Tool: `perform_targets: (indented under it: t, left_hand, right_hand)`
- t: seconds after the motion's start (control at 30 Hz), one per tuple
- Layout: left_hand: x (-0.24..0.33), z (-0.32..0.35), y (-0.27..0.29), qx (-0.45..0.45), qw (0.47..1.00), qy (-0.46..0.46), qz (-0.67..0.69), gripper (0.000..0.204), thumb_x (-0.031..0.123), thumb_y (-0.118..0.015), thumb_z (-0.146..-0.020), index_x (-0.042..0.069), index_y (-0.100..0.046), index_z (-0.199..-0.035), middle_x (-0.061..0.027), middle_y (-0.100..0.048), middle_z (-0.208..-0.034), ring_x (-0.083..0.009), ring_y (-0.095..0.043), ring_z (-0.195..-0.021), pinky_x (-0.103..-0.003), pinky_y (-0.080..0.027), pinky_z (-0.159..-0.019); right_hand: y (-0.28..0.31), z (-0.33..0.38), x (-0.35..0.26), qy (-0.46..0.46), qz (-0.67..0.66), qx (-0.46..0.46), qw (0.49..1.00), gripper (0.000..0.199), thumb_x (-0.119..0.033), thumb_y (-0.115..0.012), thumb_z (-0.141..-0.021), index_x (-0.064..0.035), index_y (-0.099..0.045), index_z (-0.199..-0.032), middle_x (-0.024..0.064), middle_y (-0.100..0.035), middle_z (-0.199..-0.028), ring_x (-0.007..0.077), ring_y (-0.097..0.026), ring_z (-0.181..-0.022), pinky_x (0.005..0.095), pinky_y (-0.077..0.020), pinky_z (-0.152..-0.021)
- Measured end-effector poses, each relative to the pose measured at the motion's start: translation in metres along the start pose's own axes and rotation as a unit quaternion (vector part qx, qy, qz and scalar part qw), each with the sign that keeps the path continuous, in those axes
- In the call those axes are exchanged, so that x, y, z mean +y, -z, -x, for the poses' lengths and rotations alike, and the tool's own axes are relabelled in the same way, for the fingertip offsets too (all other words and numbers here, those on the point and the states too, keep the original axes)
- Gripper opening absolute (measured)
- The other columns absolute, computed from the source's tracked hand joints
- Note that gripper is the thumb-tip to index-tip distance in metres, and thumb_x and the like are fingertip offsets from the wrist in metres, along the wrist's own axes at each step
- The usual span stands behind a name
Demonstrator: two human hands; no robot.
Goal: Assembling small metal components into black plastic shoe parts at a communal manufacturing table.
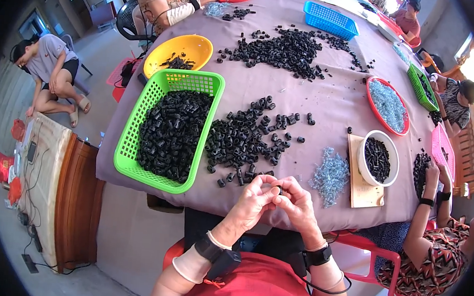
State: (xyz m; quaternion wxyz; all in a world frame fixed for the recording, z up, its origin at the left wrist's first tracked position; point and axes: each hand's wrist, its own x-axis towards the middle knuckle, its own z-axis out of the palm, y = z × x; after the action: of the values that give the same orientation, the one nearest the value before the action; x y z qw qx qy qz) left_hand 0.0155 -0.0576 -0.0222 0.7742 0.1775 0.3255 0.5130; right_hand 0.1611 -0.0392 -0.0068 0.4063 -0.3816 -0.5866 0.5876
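Note:
My left hand [253, 200] and my right hand [297, 203] meet at the near edge of the table, fingertips pinched together around a small black plastic piece [279, 190]. Most of that piece is hidden by the fingers. Just beyond my left hand spreads a loose pile of short black plastic cylinders [243, 134]. More of them fill a green basket [216, 100] to the left. To the right of my right hand lies a heap of small clear bluish pieces [331, 176]. A white bowl [362, 159] of thin black parts stands on a tan board [368, 197].
A yellow bowl [203, 46], a blue basket [333, 29], a red tray [373, 102] of clear pieces and a large black heap [288, 50] share the cloth-covered table [317, 104]. Co-workers sit along the far left and right sides. A wooden cabinet [73, 208] stands left.

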Motion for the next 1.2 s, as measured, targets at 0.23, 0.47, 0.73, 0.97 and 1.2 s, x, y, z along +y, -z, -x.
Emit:
perform_targets:
  t: [0.23,0.47,0.73,0.97,1.2]
  left_hand:
    - [-0.005,0.001,-0.001,-0.027,0.999,-0.005,0.018,0.032,0.008,-0.062,-0.084,0.009,-0.043,-0.110,-0.0023,-0.056,-0.091,-0.0112,-0.056,-0.082,-0.026,-0.048,-0.071]
    - [0.033,0.011,-0.018,0.049,0.992,-0.062,-0.102,0.023,0.010,-0.058,-0.087,0.007,-0.047,-0.106,-0.0073,-0.061,-0.083,-0.0106,-0.056,-0.063,-0.022,-0.047,-0.056]
    - [0.158,0.025,0.002,0.238,0.907,-0.323,-0.131,0.036,0.026,-0.048,-0.094,0.006,-0.036,-0.121,-0.0148,-0.062,-0.074,-0.0119,-0.054,-0.044,-0.022,-0.043,-0.038]
    - [0.076,0.005,0.001,0.146,0.817,-0.266,-0.490,0.010,0.009,-0.058,-0.085,0.006,-0.060,-0.094,-0.0084,-0.062,-0.073,-0.0119,-0.054,-0.049,-0.025,-0.042,-0.043]
    - [0.018,-0.024,-0.010,0.134,0.576,-0.302,-0.748,0.015,0.014,-0.066,-0.074,0.006,-0.059,-0.085,-0.0095,-0.051,-0.083,-0.0276,-0.056,-0.079,-0.038,-0.048,-0.063]
  right_hand:
    - [-0.006,0.005,0.002,0.000,0.029,0.042,0.999,0.016,-0.011,-0.063,-0.083,0.0002,-0.058,-0.092,0.0027,-0.053,-0.089,0.0098,-0.052,-0.081,0.0232,-0.0433,-0.071]
    - [-0.005,0.001,-0.008,-0.010,-0.056,-0.009,0.998,0.035,-0.017,-0.065,-0.083,-0.0012,-0.054,-0.112,-0.0002,-0.053,-0.094,0.0075,-0.050,-0.083,0.0219,-0.0427,-0.076]
    - [0.013,0.000,0.009,-0.092,0.100,0.143,0.980,0.015,-0.011,-0.061,-0.084,-0.0012,-0.061,-0.096,-0.0018,-0.057,-0.071,0.0046,-0.050,-0.060,0.0197,-0.0434,-0.055]
    - [0.005,-0.003,0.013,-0.049,0.176,0.128,0.975,0.010,-0.006,-0.061,-0.081,-0.0004,-0.062,-0.090,0.0047,-0.057,-0.071,0.0099,-0.052,-0.063,0.0246,-0.0443,-0.058]
    - [0.010,0.000,0.016,-0.044,0.185,0.115,0.975,0.010,-0.006,-0.062,-0.080,-0.0012,-0.062,-0.088,0.0078,-0.058,-0.073,0.0141,-0.054,-0.065,0.0263,-0.0443,-0.061]
